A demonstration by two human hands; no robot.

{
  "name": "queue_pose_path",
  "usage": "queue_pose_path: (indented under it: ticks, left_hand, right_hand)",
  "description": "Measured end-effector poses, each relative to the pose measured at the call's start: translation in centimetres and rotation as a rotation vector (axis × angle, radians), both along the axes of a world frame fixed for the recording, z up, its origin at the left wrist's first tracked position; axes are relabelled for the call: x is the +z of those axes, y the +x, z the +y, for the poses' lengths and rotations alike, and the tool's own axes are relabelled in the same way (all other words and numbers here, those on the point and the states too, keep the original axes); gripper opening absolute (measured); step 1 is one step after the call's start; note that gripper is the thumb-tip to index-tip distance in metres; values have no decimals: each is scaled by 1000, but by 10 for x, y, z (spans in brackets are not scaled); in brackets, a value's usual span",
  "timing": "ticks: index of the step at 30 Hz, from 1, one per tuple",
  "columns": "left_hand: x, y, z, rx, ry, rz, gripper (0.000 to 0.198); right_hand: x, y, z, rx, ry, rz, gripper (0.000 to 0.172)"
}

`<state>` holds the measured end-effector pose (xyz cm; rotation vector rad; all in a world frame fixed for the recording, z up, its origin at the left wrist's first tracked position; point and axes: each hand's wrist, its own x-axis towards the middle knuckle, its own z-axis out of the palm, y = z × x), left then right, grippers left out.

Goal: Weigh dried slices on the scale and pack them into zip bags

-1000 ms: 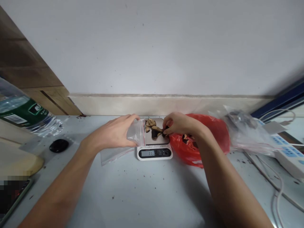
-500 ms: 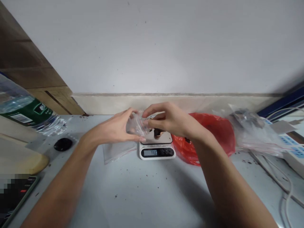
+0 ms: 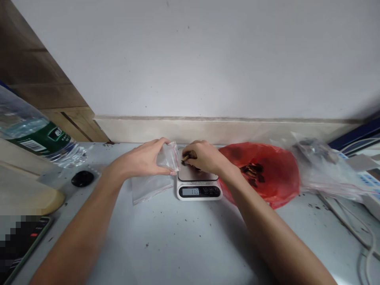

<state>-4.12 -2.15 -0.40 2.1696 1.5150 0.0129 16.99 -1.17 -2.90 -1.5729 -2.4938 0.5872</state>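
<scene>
My left hand is closed around a small clear zip bag, its mouth turned toward the scale. A white digital kitchen scale stands at the middle of the table, its display showing what looks like 113. Over the scale's plate, my right hand pinches brown dried pieces, partly hidden by its fingers. A few more brown bits lie under that hand on the plate. Another clear zip bag lies flat below my left hand.
Right of the scale, a red plastic bag lies open with brown dried pieces inside. Beyond it are a pile of clear bags, a power strip and white cables. At left are a water bottle, a black round lid and a phone.
My right hand has moved from the zip bag's mouth down to the scale plate and taken hold of brown pieces. My left hand still holds the bag in about the same place.
</scene>
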Motion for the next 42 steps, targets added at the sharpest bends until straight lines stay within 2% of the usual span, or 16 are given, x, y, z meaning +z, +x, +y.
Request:
queue_pose_path:
  ticks: [5,10,13,19,23,25,27,29,32,34,37,39,42]
  left_hand:
    - [-12,1,3,-19,-28,18,97]
    - [-18,4,6,-44,-35,-17,96]
    - [-16,7,6,-44,-35,-27,97]
    - [-7,16,0,-51,-24,-128,99]
    - [-2,17,-1,-50,-39,-215,94]
    - [1,15,-1,-49,-33,-229,94]
    - [4,11,-1,-54,-19,-227,91]
    - [6,8,-1,-47,-2,-218,90]
    - [7,7,-1,-24,3,-198,97]
    - [7,7,-1,-24,-3,-191,98]
    - [6,5,1,-33,-7,-170,97]
    - [6,0,2,-40,-7,-116,95]
    - [2,-7,6,-31,-9,15,94]
  right_hand:
    - [4,9,3,-107,-91,46,35]
    - [10,18,3,-62,-58,154,33]
    - [18,25,1,-33,-59,258,31]
    - [31,25,-11,155,-66,370,33]
    - [33,17,-17,166,14,561,27]
    - [32,19,-16,155,44,705,19]
    - [30,26,-12,120,44,750,17]
    - [29,35,-7,40,24,621,20]
    - [29,48,-5,-75,-53,263,28]
    - [30,50,-6,-94,-117,76,40]
    - [29,44,-9,-61,-177,-52,57]
    - [25,38,-8,-30,-173,-63,50]
    - [18,33,-3,20,-125,-22,29]
